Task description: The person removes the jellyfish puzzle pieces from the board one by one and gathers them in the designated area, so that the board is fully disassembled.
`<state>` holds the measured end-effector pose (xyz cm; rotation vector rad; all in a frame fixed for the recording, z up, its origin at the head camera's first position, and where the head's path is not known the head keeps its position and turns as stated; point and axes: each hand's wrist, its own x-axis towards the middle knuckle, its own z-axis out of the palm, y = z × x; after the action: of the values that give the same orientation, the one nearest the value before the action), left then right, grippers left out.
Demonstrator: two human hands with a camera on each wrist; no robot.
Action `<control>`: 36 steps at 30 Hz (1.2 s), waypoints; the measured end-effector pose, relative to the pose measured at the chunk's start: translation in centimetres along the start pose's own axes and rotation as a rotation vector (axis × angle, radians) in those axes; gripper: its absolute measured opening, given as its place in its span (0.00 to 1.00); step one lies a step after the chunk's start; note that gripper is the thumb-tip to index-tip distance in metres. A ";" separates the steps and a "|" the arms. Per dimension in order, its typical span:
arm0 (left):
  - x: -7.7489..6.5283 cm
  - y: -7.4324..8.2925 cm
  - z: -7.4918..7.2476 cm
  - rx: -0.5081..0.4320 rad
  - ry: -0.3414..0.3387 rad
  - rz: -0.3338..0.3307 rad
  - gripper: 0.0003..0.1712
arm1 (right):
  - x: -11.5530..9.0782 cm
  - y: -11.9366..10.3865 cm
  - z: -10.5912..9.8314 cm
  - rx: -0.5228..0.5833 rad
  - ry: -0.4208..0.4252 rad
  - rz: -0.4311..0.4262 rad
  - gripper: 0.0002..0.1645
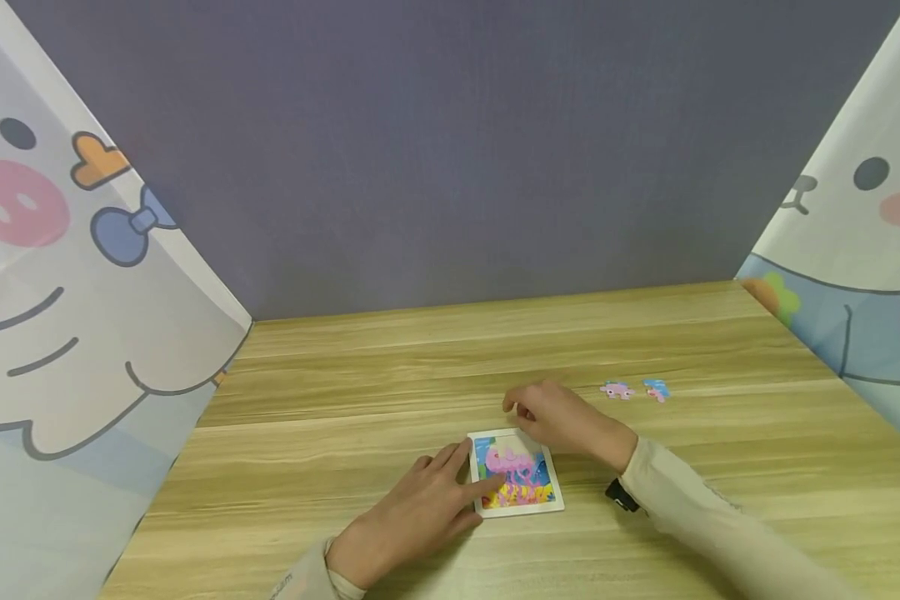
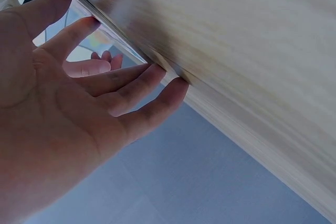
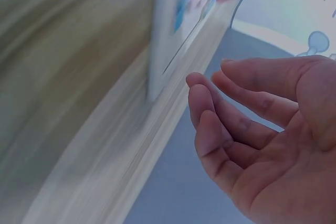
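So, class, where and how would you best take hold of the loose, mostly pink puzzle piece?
Probably pinch the pink piece by opposite edges, coming from above and left with the right hand: it lies flat on the table, and the blue-and-pink piece sits just to its right.

I look into what seems a small screened-off booth built round a table [image 1: 307, 450]; what kind of building surrounds it I cannot tell. The wood-grain tabletop spreads out beneath the fingers [image 1: 486, 486]. Beyond them, a plain grey-blue panel [image 1: 450, 167] rises at the table's far edge and blocks any deeper view. Well to the left of the fingers, a sheet with a cartoon pink snout [image 1: 82, 333] walls one side; well to their right, a cartoon-animal sheet [image 1: 862, 250] walls the other.
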<state>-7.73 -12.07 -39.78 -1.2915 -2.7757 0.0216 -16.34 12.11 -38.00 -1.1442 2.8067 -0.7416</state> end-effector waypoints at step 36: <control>-0.1 0.0 0.1 -0.003 0.034 0.039 0.28 | 0.3 -3.2 2.8 -0.010 -0.051 0.002 0.13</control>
<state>-7.69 -12.20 -39.94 -1.3343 -2.7228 -0.0019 -13.94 8.71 -39.06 -1.1446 2.7726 -0.6897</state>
